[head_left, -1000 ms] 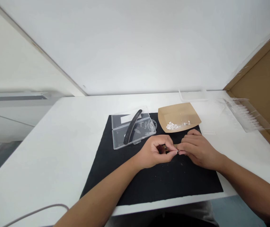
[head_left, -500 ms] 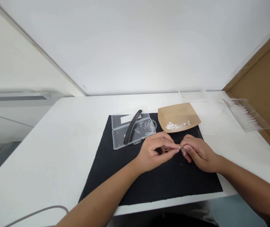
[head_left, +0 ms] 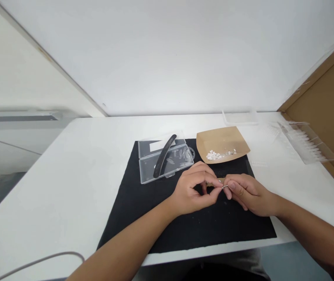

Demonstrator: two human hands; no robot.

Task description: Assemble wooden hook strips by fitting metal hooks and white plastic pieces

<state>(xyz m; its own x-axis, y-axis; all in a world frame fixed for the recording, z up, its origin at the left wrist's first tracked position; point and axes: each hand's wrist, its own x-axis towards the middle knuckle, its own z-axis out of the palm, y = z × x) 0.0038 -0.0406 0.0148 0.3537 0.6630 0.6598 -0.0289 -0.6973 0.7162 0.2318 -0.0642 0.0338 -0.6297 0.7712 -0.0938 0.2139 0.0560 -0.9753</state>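
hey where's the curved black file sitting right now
In the head view, the curved black file lies slantwise across the open clear case, left of the brown tray and just beyond the left hand.

Bare forearms (head_left: 137, 236) taper to an uncovered left hand (head_left: 185, 192) and right hand (head_left: 250, 194).

The left arm (head_left: 132, 242) slants up from the bottom edge, left of centre; the right arm (head_left: 310, 226) comes in from the lower right. Right of centre, the left hand (head_left: 192, 189) pinches thumb to forefinger, facing the curled right hand (head_left: 251, 195), its thumb uppermost. Whether their fingertips touch is hard to tell.
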